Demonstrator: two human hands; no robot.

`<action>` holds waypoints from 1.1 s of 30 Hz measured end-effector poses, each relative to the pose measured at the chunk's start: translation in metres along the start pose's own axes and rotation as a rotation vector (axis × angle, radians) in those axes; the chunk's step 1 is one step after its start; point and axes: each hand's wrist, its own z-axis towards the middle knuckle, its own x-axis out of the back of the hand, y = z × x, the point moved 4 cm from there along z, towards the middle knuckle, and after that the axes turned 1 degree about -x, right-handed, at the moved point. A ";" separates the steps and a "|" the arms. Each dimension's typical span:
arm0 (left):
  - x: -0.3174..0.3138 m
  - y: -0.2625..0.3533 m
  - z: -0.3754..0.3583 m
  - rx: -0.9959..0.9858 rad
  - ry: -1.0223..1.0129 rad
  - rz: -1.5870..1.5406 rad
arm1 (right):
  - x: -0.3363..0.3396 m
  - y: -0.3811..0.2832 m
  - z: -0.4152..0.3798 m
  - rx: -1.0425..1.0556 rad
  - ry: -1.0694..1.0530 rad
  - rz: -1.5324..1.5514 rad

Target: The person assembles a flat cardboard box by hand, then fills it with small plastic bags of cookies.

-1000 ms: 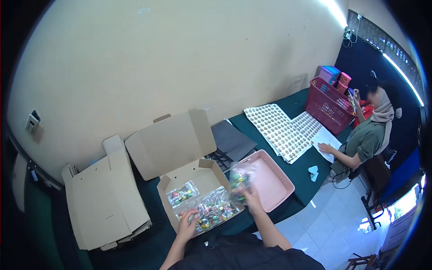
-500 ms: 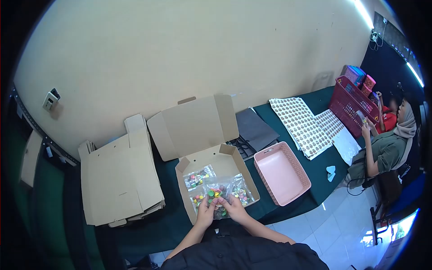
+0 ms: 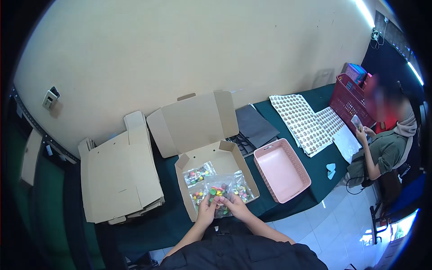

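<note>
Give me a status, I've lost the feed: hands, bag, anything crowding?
Left hand and right hand both grip clear bag of coloured pieces over open cardboard box. Pink basket beside, apart.

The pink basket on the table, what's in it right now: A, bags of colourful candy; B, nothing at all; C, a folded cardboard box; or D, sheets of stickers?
B: the pink basket shows only its bare pink floor, while the clear bags of colourful pieces sit in the open cardboard box to its left, and both hands, left hand and right hand, hold one clear bag over that box.
</note>
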 end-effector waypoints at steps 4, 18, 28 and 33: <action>-0.004 -0.001 0.001 0.036 0.023 -0.049 | 0.004 0.002 -0.002 0.016 0.023 0.103; -0.118 -0.015 0.012 0.142 -0.279 0.001 | 0.105 -0.026 -0.046 -0.057 0.281 0.200; -0.169 -0.011 0.029 0.214 -0.271 -0.110 | 0.151 -0.047 -0.065 -0.082 0.305 0.238; -0.163 0.003 0.020 0.088 -0.192 -0.139 | 0.147 -0.037 -0.045 -0.215 0.251 0.281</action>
